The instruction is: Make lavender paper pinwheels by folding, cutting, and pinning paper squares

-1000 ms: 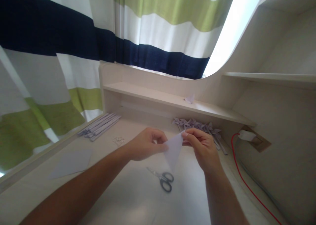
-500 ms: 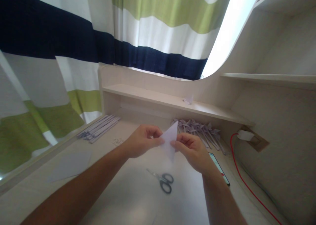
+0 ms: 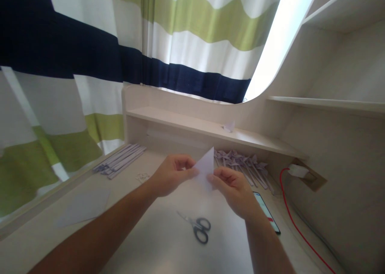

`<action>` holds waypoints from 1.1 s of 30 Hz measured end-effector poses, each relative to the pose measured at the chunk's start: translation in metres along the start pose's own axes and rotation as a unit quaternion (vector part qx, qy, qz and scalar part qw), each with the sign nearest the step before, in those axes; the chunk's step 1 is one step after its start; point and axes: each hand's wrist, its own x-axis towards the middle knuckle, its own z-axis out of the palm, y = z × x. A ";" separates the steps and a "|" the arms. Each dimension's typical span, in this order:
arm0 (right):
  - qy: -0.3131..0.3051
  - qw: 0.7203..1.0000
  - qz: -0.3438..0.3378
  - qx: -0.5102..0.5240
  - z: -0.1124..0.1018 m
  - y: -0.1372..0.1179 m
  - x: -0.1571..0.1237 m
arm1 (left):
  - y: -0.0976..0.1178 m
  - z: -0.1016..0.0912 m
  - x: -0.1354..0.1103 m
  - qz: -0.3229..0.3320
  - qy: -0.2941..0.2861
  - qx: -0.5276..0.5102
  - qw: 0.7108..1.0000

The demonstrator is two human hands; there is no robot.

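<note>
Between my hands, above the desk, is a folded white paper triangle (image 3: pixel 206 166) with one point turned up. My left hand (image 3: pixel 174 174) pinches its left corner between thumb and fingers. On the right edge, lower down, my right hand (image 3: pixel 230 188) grips the same paper with thumb and bent fingers. Below the hands, a pair of scissors (image 3: pixel 197 226) with dark handles lies on the desk, blades toward the upper left. Paper pinwheels on sticks (image 3: pixel 243 164) lie in a pile behind my right hand.
Rolled paper sticks (image 3: pixel 120 160) lie at the back left, with small pale bits (image 3: pixel 142 178) near them. White paper sheets (image 3: pixel 86 206) rest at the left. A phone (image 3: pixel 267 213) and a red cable (image 3: pixel 296 218) are at the right. One folded paper piece (image 3: pixel 229 126) stands on the shelf (image 3: pixel 180 123).
The view has tilted up slightly, so the desk things appear lower. Both hands keep their hold on the paper triangle, which has turned only a little.
</note>
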 end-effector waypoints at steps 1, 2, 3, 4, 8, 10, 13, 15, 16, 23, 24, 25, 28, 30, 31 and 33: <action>-0.006 1.000 0.001 -0.003 0.000 0.000 0.000 | 0.001 0.000 0.000 0.005 0.003 -0.003 1.000; -0.009 1.000 0.002 -0.008 0.000 0.000 -0.001 | 0.001 0.000 0.000 0.009 0.008 -0.005 1.000; -0.009 1.000 0.000 -0.013 0.000 0.000 -0.001 | 0.002 0.000 0.000 0.013 0.013 -0.005 1.000; -0.005 1.000 -0.002 -0.017 0.000 0.000 -0.002 | 0.004 0.000 0.000 0.016 0.017 -0.006 1.000; 0.026 0.999 -0.015 -0.022 0.001 -0.001 -0.002 | 0.009 0.001 -0.001 0.024 0.025 -0.014 0.999; 0.028 0.999 -0.013 -0.026 0.001 -0.001 -0.002 | 0.010 0.001 -0.001 0.036 0.039 -0.010 0.999; 0.021 0.998 -0.007 -0.054 -0.001 0.000 -0.002 | 0.009 0.001 0.000 0.054 0.066 -0.010 0.996; 0.029 0.997 -0.012 -0.077 -0.003 0.000 -0.002 | 0.006 0.001 0.002 0.056 0.075 -0.017 0.996; 0.035 0.996 -0.015 -0.082 -0.004 0.001 -0.002 | 0.004 0.001 0.003 0.054 0.076 -0.021 0.995; 0.039 0.994 -0.018 -0.098 -0.011 -0.001 -0.004 | 0.001 0.002 0.006 0.038 0.073 -0.029 0.996; 0.039 0.994 -0.018 -0.102 -0.012 -0.002 -0.004 | 0.001 0.002 0.006 0.040 0.078 -0.028 0.996; 0.039 0.994 -0.017 -0.105 -0.012 -0.003 -0.004 | 0.001 0.002 0.006 0.043 0.084 -0.027 0.995; 0.044 0.993 -0.016 -0.110 -0.012 -0.004 -0.003 | 0.003 0.003 0.005 0.054 0.100 -0.029 0.993; 0.053 0.992 -0.017 -0.111 -0.012 -0.004 -0.003 | 0.004 0.004 0.004 0.058 0.102 -0.035 0.993; 0.057 0.992 -0.018 -0.110 -0.012 -0.003 -0.003 | 0.004 0.004 0.004 0.059 0.100 -0.038 0.993; 0.059 0.992 -0.022 -0.105 -0.012 -0.002 -0.004 | 0.004 0.005 0.003 0.059 0.094 -0.044 0.993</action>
